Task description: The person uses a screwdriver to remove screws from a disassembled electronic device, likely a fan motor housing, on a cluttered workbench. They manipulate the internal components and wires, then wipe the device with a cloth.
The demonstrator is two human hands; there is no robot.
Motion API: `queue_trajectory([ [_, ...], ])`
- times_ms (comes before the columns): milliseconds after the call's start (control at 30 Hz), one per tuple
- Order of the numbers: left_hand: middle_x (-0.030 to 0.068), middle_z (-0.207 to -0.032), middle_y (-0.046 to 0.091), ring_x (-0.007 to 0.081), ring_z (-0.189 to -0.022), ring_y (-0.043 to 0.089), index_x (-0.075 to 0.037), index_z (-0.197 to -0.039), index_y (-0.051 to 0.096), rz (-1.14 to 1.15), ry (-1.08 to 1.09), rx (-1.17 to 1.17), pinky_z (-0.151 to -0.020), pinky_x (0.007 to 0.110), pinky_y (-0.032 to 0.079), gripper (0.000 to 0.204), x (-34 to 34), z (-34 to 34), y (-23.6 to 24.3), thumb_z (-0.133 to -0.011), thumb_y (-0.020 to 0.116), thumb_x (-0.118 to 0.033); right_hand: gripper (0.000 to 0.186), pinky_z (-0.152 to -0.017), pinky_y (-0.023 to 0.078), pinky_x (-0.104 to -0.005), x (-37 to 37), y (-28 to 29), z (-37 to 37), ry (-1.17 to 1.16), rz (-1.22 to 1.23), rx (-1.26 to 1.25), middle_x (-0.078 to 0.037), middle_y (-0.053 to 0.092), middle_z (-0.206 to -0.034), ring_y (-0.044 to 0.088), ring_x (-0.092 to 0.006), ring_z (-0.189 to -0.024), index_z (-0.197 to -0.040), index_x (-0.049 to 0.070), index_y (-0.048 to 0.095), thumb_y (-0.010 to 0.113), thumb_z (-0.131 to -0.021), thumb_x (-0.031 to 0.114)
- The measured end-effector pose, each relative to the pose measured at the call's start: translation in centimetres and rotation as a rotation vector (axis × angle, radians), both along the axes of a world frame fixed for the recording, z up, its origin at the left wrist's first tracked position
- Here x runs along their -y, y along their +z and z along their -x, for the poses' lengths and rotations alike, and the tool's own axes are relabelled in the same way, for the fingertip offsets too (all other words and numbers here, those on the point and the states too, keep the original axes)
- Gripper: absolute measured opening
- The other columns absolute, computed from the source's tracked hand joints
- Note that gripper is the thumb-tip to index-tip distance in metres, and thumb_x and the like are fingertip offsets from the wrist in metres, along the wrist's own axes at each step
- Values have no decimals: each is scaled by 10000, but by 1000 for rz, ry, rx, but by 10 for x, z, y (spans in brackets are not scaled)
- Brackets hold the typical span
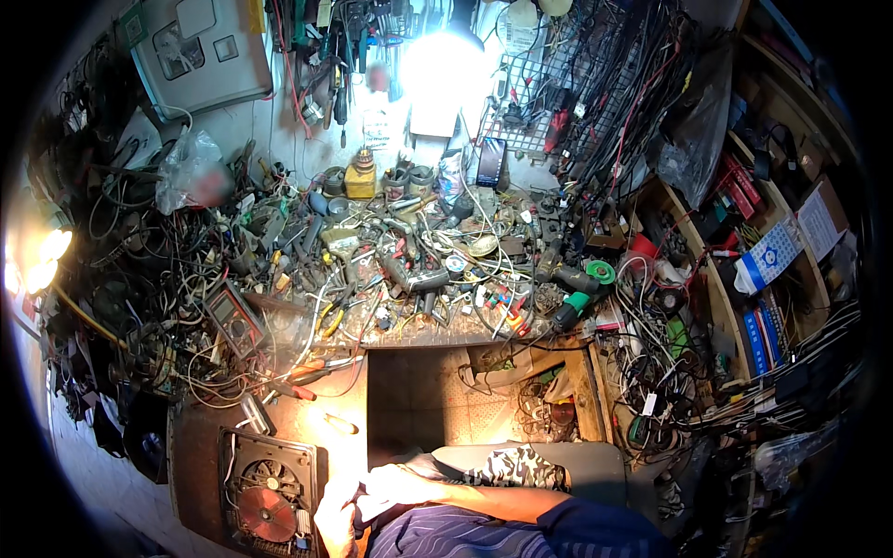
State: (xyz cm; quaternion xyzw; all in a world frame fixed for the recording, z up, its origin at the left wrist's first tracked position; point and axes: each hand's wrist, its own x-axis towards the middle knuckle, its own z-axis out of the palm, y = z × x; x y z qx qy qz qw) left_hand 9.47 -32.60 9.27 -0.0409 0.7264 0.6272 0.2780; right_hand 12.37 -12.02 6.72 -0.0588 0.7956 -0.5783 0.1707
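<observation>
My left hand (337,523) and my right hand (398,485) are close together in front of my body, at the near edge of the workbench. Both look closed, fingers drawn in toward each other. Strong glare washes them out, and whatever they hold, if anything, is too small or hidden to name. Just left of them lies an opened black appliance housing (318,462) with a round copper-coloured coil (267,513) and a fan (273,476) inside. Beyond my hands, a small tool with an orange handle (340,424) rests on the brightly lit board.
A multimeter (236,321) with leads sits at left. Tangled cables, pliers and loose parts (400,251) heap across the far bench. A green-and-black power tool (575,302) stands at its right. Wooden shelves (693,237) rise on the right. A bright lamp (445,70) hangs above.
</observation>
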Motion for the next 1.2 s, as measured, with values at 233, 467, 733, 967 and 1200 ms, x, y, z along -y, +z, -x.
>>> queue_trajectory([
  [233,120,-1191,677,155,-995,633,68,-1243,645,-26,-4,2,-828,284,514,350,4,4,-4,-960,649,-139,284,-678,494,-429,5,4,2,10,-2,29,-140,661,-851,658,-332,-786,-909,65,678,647,-880,347],
  [467,119,-1202,675,154,-1001,631,69,-1256,641,-52,3,12,-828,282,513,360,0,1,-5,-968,651,-147,300,-693,500,-416,-2,16,0,24,-9,38,-130,674,-867,655,-316,-791,-926,61,686,650,-884,356],
  [733,118,-1214,673,154,-1007,629,70,-1271,637,-218,95,19,-828,279,511,372,18,-14,14,-976,653,-155,368,-803,554,-370,8,57,18,72,-58,-17,-123,725,-941,698,-276,-883,-1150,90,669,667,-907,365],
  [967,94,-1349,653,211,-1204,614,-35,-1327,631,-33,-149,-324,-1056,338,463,367,52,-27,31,-974,569,-115,152,-658,520,-317,29,19,2,140,181,61,-84,685,-784,627,-173,-698,-866,22,716,769,-873,164],
  [1200,63,-1165,670,141,-1098,598,8,-1334,600,-202,188,212,-924,288,509,463,92,-100,2,-912,747,-112,244,-586,385,-241,39,80,24,-108,476,307,27,560,-726,481,-72,-650,-811,-13,660,820,-764,164],
])
